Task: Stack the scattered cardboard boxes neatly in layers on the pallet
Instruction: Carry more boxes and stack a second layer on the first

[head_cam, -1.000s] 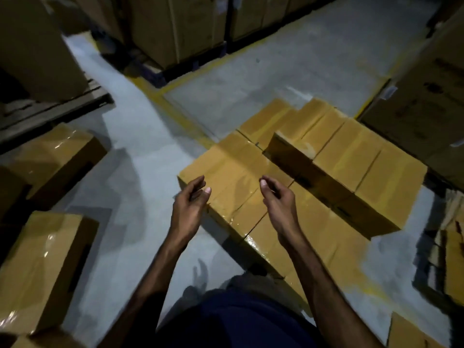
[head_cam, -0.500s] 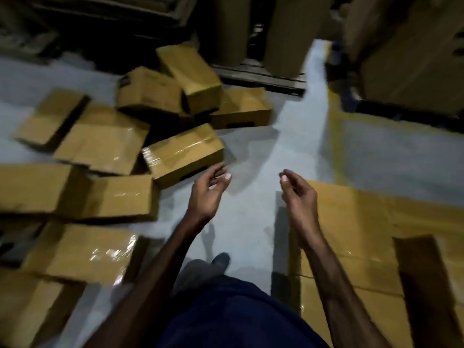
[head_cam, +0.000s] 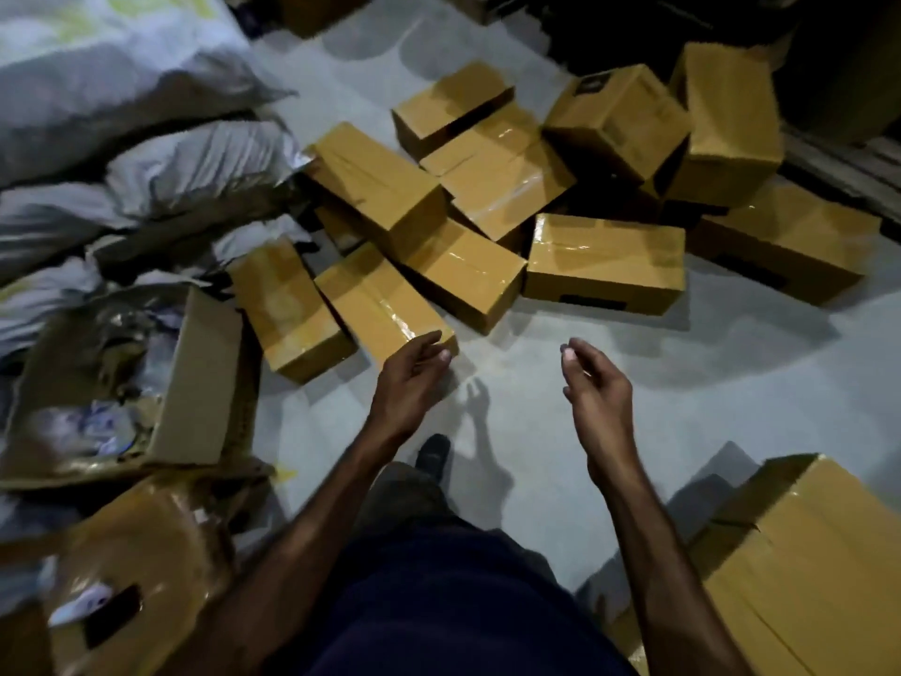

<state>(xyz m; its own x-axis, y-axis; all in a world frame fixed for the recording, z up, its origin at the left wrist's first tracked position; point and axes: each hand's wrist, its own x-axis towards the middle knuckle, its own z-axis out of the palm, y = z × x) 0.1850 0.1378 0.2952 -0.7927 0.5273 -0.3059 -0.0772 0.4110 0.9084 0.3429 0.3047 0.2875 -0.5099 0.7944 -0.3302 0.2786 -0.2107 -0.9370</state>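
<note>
Several taped brown cardboard boxes lie scattered in a heap on the grey floor ahead of me. The nearest box (head_cam: 382, 304) lies just beyond the fingertips of my left hand (head_cam: 409, 383). Another box (head_cam: 604, 261) lies flat farther right. My left hand is empty, fingers loosely curled and apart. My right hand (head_cam: 592, 387) is also empty and half open, held over bare floor. A stacked box (head_cam: 804, 563) shows at the lower right corner; the pallet under it is hidden.
Grey-white sacks (head_cam: 122, 139) are piled at the left. An open torn carton (head_cam: 127, 383) full of scraps sits left of me, a crumpled box (head_cam: 141, 568) below it. Bare concrete floor (head_cam: 634, 358) lies between me and the heap. A wooden pallet edge (head_cam: 843, 163) shows far right.
My view has swung left from the stacked boxes to the scattered heap. Both hands stayed empty and are now close to the nearest loose box.
</note>
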